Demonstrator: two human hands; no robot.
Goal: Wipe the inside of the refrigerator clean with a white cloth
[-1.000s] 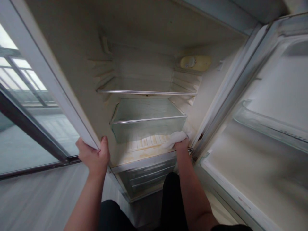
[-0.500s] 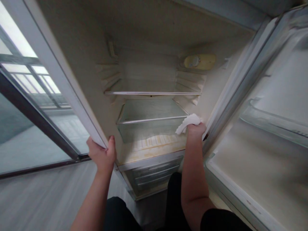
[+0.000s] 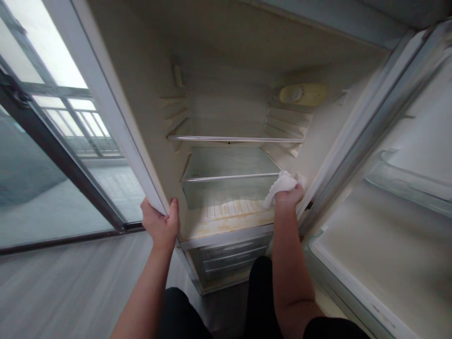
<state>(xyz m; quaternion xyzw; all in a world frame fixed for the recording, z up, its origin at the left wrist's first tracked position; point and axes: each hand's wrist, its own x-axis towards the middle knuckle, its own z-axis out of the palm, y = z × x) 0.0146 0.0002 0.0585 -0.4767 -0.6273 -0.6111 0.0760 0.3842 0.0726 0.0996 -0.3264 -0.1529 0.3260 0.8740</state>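
On the left front edge of the pale fridge cabinet [image 3: 148, 103] sits the left hand [image 3: 160, 227]; the right hand [image 3: 288, 198] holds a crumpled white cloth [image 3: 281, 182] at the right wall, beside the lower clear glass shelf [image 3: 229, 178]

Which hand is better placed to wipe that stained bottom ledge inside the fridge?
Likely the right hand: it holds the white cloth just above the stained ledge. The left hand grips the fridge's left edge with no cloth.
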